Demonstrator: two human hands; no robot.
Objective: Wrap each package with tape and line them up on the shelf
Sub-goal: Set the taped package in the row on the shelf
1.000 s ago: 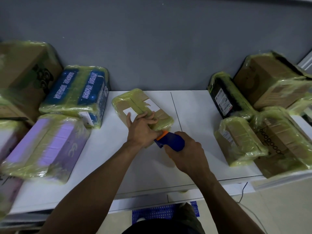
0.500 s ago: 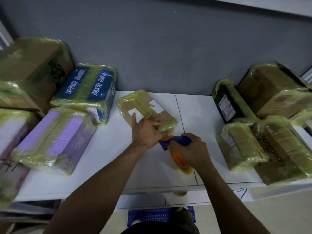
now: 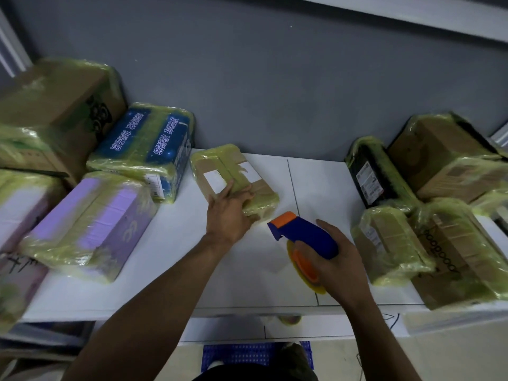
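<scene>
Nearest you, under the shelf edge, a blurred blue perforated thing (image 3: 247, 356), perhaps a crate, sits on the floor. Your right hand (image 3: 338, 268) curls round the handle of the blue and orange tape dispenser (image 3: 305, 235), held over the white shelf (image 3: 170, 243). Apart from it, your left hand (image 3: 229, 213) rests flat, fingers straight, on the near end of the small brown package (image 3: 233, 177), banded in yellowish tape, mid-shelf. Taped parcels flank it: a purple box (image 3: 90, 215) and a blue box (image 3: 145, 147) to the left, a black box (image 3: 371, 171) to the right.
</scene>
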